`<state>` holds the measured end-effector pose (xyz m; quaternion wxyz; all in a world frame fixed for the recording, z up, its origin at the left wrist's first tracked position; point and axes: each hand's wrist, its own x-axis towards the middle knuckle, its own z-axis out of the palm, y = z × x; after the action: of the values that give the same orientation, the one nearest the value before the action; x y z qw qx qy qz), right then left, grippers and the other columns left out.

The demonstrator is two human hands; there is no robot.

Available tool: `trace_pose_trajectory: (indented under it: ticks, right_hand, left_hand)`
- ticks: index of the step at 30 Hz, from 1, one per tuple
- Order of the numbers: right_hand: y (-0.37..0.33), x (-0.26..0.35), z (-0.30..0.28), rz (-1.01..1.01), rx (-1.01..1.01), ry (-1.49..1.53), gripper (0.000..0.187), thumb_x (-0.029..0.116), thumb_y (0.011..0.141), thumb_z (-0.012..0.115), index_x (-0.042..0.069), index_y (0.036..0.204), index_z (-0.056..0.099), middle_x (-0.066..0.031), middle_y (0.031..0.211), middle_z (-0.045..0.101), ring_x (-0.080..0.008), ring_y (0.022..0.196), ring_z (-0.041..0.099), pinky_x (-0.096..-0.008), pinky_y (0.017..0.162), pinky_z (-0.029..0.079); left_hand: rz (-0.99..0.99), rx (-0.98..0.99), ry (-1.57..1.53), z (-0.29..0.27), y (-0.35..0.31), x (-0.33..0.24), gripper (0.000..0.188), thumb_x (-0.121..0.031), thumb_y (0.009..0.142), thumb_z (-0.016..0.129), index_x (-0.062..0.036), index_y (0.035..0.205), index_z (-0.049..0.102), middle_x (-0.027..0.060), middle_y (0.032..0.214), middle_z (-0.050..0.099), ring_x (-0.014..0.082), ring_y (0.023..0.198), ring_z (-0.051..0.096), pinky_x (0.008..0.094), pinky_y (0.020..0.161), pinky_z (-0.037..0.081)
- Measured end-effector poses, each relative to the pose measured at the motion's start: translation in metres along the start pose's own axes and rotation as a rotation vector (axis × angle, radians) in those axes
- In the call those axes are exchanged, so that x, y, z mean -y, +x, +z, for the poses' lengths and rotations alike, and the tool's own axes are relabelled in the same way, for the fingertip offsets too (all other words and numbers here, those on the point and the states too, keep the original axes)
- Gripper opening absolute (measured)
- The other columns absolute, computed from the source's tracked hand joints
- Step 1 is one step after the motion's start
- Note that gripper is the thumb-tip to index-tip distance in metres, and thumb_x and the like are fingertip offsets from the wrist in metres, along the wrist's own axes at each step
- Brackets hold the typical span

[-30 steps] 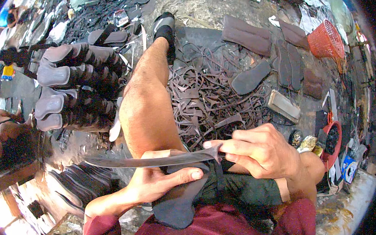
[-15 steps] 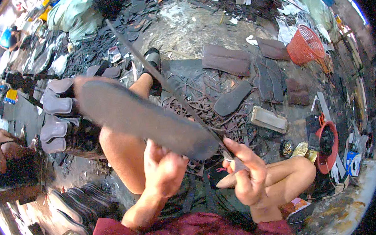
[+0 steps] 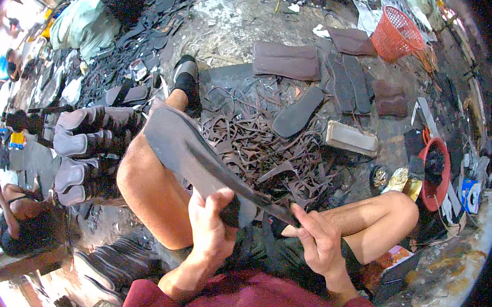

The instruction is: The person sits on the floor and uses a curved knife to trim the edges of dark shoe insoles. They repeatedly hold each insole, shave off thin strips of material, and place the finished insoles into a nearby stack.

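While I watched from far off through the head view, the long grey-brown piece [image 3: 181,147], shaped like a shoe sole, slanted in front of the bent left knee [image 3: 140,177], its long axis running from upper left to lower right. The left hand [image 3: 208,227] was the nearer to its broad face: it gripped the lower half, thumb laid over the top, the other fingers largely out of sight beneath (I could not make out how they bore on the underside). A narrow dark strip [image 3: 274,208] followed the right-hand edge, nearly parallel to that axis, and its lower end met the right hand [image 3: 321,240], whose fingertips, as I judged it, were drawn close in a pinch there. Whether strip and piece were joined I couldn't tell from my angle. So the relation I fixed on was this: the piece reached up and leftward from both hands, the left holding its body, the right touching only the strip's bottom end, with a gap between the two hands. To the right of the strip lay a tangle of thin offcuts [image 3: 238,133]; farther right, a loose dark sole [image 3: 298,112] leaned the opposite way, well apart from either hand, with a pale block [image 3: 350,138] near it.
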<state>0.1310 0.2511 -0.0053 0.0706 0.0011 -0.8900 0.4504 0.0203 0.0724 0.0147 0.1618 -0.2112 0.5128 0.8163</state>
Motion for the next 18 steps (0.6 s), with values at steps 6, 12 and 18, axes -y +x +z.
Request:
trace_pose_trajectory:
  ticks: [6,12,18]
  right_hand:
    - [0.033,0.001,0.029,0.061,-0.045,0.420,0.045,0.004,0.092,0.058,0.007,0.137,0.056,-0.0101,0.073,0.053,-0.0201,0.062,0.052,-0.0330,0.059,0.044]
    - [-0.019,-0.031,0.005,-0.072,0.105,0.180,0.040,0.000,0.085,0.063,0.006,0.124,0.065,-0.0133,0.076,0.058,-0.0307,0.066,0.057,-0.0409,0.062,0.049]
    - [0.013,-0.014,0.054,0.109,0.111,0.148,0.041,0.009,0.088,0.066,0.015,0.128,0.064,-0.0103,0.078,0.058,-0.0294,0.067,0.058,-0.0387,0.060,0.048]
  left_hand:
    - [-0.088,-0.108,-0.039,-0.023,-0.007,0.008,0.030,-0.035,0.085,0.061,-0.0087,0.100,0.059,0.0051,0.081,0.063,0.0213,0.070,0.061,0.0330,0.064,0.051]
    - [-0.153,-0.259,-0.132,-0.029,-0.007,-0.013,0.036,-0.041,0.084,0.059,-0.0065,0.094,0.060,0.0086,0.071,0.063,0.0214,0.059,0.061,0.0337,0.061,0.051]
    - [-0.072,-0.141,-0.032,-0.035,-0.012,0.000,0.040,-0.035,0.083,0.058,-0.0029,0.107,0.057,0.0088,0.086,0.066,0.0226,0.070,0.064,0.0351,0.066,0.054]
